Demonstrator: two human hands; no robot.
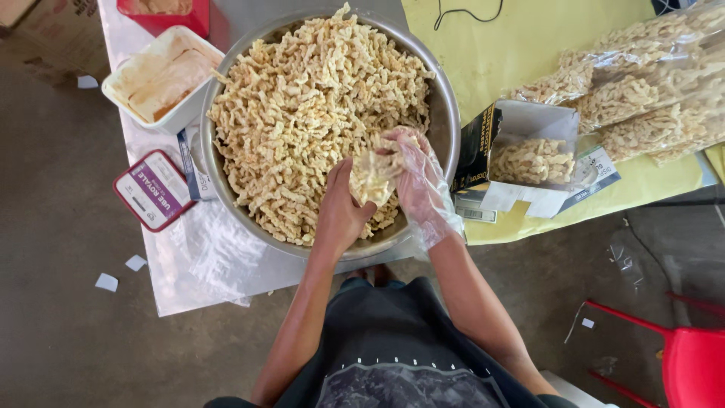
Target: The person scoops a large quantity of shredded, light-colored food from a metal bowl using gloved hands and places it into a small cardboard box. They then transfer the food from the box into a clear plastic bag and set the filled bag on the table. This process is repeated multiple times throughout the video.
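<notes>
A concrete floor lies under a tabletop covered in clear plastic sheet on one part and yellow paper on the other. At the near edge stands a big metal bowl heaped with pale, twisted fried snack pieces. Over the bowl's near right part the left hand, bare, and the right hand, in a thin clear plastic glove, meet around a small clear bag of snack pieces; the fingers of both hands are clenched on the bag. Just right of the bowl an open cardboard box holds more pieces, with filled clear bags at the far right corner. Left of the bowl sit a smeared white tub and a purple lid.
</notes>
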